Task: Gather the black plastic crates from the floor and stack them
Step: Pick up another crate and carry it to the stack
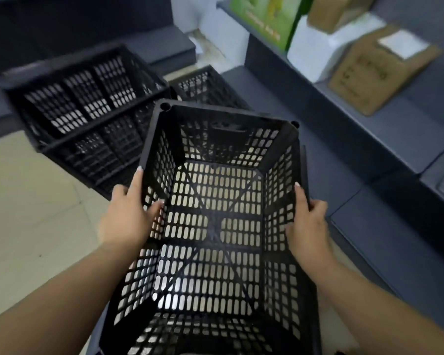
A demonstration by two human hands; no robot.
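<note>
Dim, even light, motion blur — edges warped

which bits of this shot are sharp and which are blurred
Head view: the held crate and both hands, left and right, are fairly sharp; the floor crates and shelf boxes are motion-smeared, and wide-angle bending shows at the edges.

Pale tiled floor (31, 213) near left. Dark grey ledge (369, 139) along the right, stepped, running to the far wall. On it: brown cardboard boxes (374, 73), a white box (315, 49), a green carton (264, 19). Another dark grey step (162, 44) far left. Soft, even light.
</note>
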